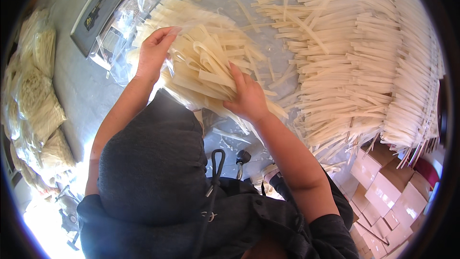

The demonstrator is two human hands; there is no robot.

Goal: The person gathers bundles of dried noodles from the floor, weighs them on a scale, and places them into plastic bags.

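Note:
A bundle of pale, flat dried strips that look like wide noodles (203,69) lies in front of me, partly inside a clear plastic bag (167,67). My left hand (155,52) is closed in a pinch at the bag's edge, on the left of the bundle. On the bundle's right side, my right hand (249,96) presses the strips, its thumb below and its fingers above. Some strips in the bundle are bent into loops. Behind it, more strips sit beside crumpled clear plastic (136,12).
A grey shallow tray-like pan (103,12) stands on the grey table (76,91) at the far left. Large stacked rows of strips (340,62) cover the right side. Filled clear bags (36,81) line the left edge. Cardboard boxes (390,187) are at lower right.

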